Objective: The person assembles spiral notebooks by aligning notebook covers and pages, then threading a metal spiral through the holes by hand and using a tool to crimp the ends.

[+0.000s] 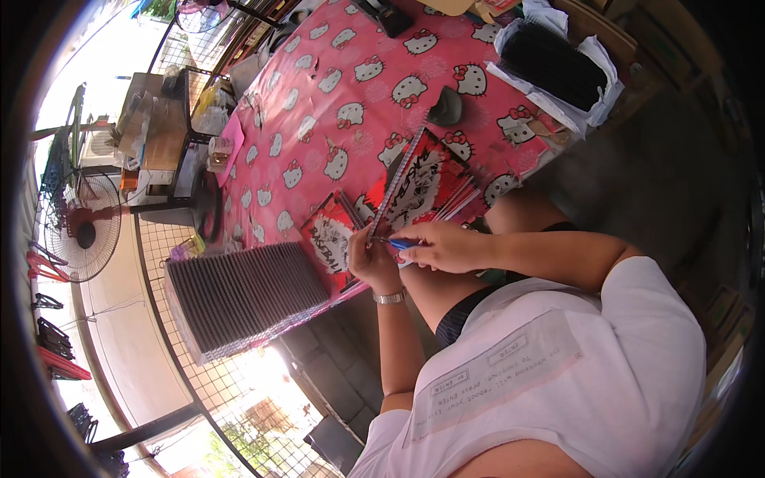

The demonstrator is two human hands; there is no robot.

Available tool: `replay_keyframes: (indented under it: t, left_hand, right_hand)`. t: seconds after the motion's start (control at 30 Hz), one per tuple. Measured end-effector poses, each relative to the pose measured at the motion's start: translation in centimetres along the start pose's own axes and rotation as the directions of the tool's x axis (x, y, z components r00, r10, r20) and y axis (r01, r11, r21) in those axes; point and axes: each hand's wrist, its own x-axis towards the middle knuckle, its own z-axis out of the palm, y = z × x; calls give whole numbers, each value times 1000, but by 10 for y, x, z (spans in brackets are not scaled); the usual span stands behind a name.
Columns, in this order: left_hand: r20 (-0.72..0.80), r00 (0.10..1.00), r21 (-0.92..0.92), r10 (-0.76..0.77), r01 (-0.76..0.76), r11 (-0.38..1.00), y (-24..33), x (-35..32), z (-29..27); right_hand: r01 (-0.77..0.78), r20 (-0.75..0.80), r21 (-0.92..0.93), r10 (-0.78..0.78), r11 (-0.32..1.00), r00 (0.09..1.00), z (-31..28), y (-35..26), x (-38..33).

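Observation:
A red and black notebook (416,185) with a spiral binding along its left edge lies at the table's near edge. My left hand (369,259) is closed at the lower end of its spiral coil (396,182). My right hand (448,245) is wrapped around a small blue-handled tool (404,242), its thin metal tip pointing at that same corner. Whether the tip touches the coil is too small to tell. Another red notebook (328,239) with a similar cover lies just left of my left hand, partly under the spiral-bound one.
A long stack of dark ribbed pieces (247,295) stands on the pink patterned tablecloth (327,119) at the left. A dark grey rounded object (445,107) sits beyond the notebook. White paper wraps a black bundle (550,68) at the far right. A fan (84,227) stands left.

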Motion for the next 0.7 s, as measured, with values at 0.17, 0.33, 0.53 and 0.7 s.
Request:
replay_keyframes:
  t: [0.17, 0.33, 0.53, 0.7]
  left_hand:
    - [-90, 984, 74, 154, -148, 986, 76, 41, -18]
    - [250, 932, 473, 262, -354, 807, 85, 119, -85]
    - [323, 945, 811, 46, -301, 501, -60, 128, -46]
    - [725, 677, 348, 129, -520, 780, 5, 40, 78]
  right_hand:
    - [200, -201, -529, -350, 825, 915, -44, 15, -47]
    - [-308, -409, -912, -551, 271, 727, -145, 96, -63]
    - [-359, -396, -901, -802, 245, 447, -203, 38, -32]
    - [-820, -656, -551, -689, 158, 308, -309, 60, -52]
